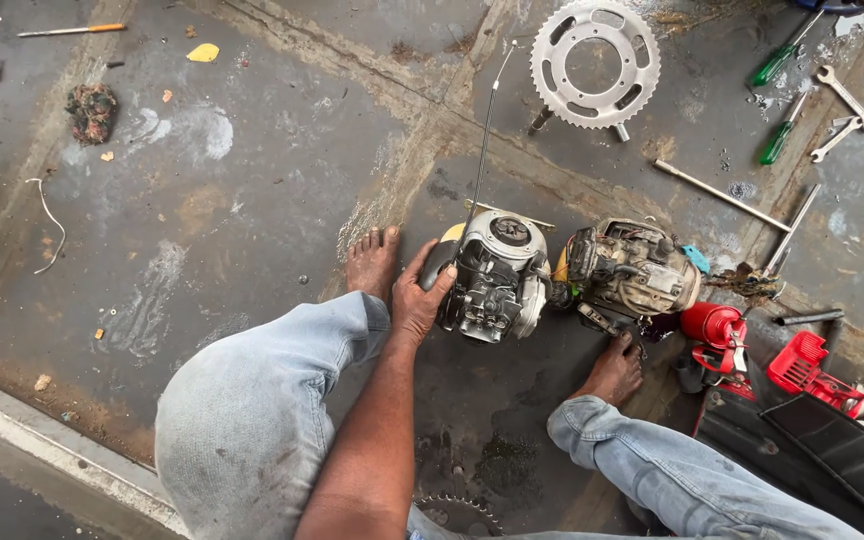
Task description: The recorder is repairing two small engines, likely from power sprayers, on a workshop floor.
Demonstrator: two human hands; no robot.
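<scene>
The left hand [420, 298] is gripping the side of the small engine [492, 275] sitting on the floor [252, 200] just ahead, likely heavy, rigid, greasy, best held by its casing; right hand unseen.

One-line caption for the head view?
Seated on a stained concrete floor, a person's left hand grips a small engine beside a sprocket.

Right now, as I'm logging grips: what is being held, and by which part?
The left hand grips the small grey engine by its left side, fingers wrapped over the casing edge. The right hand is not in view.
</scene>
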